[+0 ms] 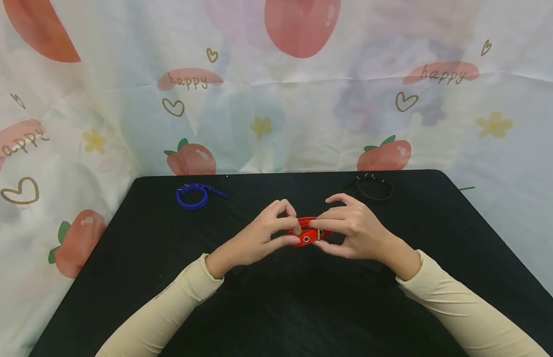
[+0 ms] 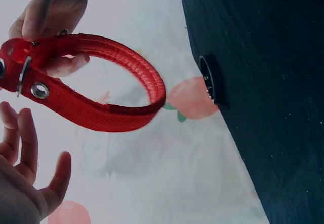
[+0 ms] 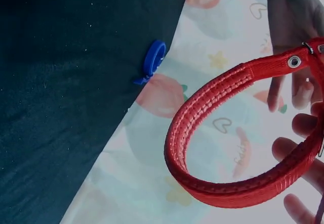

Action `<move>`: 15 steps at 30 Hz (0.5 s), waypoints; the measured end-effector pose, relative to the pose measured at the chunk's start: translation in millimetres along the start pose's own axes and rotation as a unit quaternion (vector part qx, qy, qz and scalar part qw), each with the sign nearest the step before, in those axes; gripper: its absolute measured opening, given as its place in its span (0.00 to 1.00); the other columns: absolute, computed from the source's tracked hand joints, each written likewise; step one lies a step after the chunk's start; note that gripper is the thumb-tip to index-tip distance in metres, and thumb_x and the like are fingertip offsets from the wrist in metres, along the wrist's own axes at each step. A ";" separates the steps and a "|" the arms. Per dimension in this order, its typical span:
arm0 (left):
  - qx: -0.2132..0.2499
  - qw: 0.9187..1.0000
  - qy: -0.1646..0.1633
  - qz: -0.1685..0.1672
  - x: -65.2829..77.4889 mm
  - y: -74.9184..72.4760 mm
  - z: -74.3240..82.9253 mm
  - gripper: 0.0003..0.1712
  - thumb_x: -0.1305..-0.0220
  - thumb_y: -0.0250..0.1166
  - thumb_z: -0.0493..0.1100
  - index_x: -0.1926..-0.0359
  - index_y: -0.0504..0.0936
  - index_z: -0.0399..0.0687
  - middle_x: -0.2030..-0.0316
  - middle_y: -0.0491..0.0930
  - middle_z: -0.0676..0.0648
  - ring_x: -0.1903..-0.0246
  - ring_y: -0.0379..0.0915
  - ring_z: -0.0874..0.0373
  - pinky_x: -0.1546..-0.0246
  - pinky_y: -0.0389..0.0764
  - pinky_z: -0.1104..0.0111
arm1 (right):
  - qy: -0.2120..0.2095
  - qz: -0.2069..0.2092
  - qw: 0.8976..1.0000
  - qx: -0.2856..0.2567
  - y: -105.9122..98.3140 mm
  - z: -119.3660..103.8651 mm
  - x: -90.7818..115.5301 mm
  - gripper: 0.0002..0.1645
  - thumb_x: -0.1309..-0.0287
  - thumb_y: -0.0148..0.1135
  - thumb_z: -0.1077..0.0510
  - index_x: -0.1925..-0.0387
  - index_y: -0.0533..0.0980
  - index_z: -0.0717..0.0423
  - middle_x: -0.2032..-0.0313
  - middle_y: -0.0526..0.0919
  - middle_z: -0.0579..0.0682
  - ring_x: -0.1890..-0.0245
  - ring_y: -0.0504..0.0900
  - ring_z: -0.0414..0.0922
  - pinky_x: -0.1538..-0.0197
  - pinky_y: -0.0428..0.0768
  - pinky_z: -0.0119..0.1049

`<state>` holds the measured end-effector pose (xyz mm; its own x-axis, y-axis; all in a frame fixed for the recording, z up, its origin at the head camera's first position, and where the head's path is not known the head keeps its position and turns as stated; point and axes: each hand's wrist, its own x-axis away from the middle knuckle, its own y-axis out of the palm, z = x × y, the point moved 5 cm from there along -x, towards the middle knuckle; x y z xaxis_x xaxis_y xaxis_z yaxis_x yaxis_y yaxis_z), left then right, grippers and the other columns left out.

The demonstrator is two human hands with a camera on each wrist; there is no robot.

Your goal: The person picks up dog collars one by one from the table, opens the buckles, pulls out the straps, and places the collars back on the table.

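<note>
A red collar [image 1: 308, 236] with metal eyelets and a buckle [image 1: 318, 234] is held up over the table between both hands. My left hand [image 1: 260, 232] pinches its left part with thumb and forefinger, beside an eyelet. The right hand [image 1: 359, 227] grips it at the buckle, with thumb below and fingers above. In the left wrist view the collar [image 2: 111, 118] forms a closed loop, the strap lying through the buckle [image 2: 23, 76]. The stitched lining of the collar [image 3: 195, 107] shows in the right wrist view. Parts of both hands fall outside the wrist views.
On the black-covered table [image 1: 276, 307] a blue collar [image 1: 204, 199] lies at the back left. A black collar [image 1: 375, 199] with metal studs lies at the back right. Behind the table hangs a pale printed cloth [image 1: 303, 109] with fruit and hearts.
</note>
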<state>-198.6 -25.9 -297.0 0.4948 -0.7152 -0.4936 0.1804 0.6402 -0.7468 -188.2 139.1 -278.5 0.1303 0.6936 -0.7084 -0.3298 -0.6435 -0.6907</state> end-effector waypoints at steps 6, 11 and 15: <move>-0.200 0.979 0.023 0.010 -3.7 -2.7 5.5 0.09 0.42 0.66 0.53 0.67 0.78 0.56 0.66 0.71 0.55 0.63 0.63 0.60 0.48 0.68 0.62 | -0.006 -0.018 0.999 0.035 3.8 -1.5 0.7 0.24 0.36 0.46 0.45 0.70 0.81 0.56 0.79 0.83 0.45 0.80 0.78 0.37 0.58 0.78 0.48; -0.388 0.918 0.074 0.043 -9.7 2.7 18.1 0.16 0.45 0.66 0.61 0.68 0.80 0.56 0.69 0.74 0.54 0.63 0.69 0.57 0.44 0.69 0.59 | -0.013 -0.015 0.997 0.080 7.6 -5.7 -1.5 0.23 0.36 0.45 0.48 0.71 0.81 0.57 0.80 0.81 0.45 0.80 0.77 0.39 0.57 0.78 0.49; -0.438 0.886 0.112 0.099 -8.1 3.9 20.5 0.14 0.48 0.69 0.58 0.72 0.79 0.55 0.71 0.77 0.54 0.64 0.72 0.57 0.44 0.71 0.58 | -0.006 -0.002 0.995 0.099 7.5 -5.7 -1.2 0.23 0.37 0.44 0.49 0.70 0.82 0.57 0.79 0.82 0.46 0.80 0.78 0.40 0.58 0.77 0.49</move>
<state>-184.5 -11.8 -286.7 0.2444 -0.7132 -0.6570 -0.6695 0.3659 -0.6464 -185.5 131.6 -283.6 0.1212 0.7012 -0.7026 -0.5063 -0.5651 -0.6514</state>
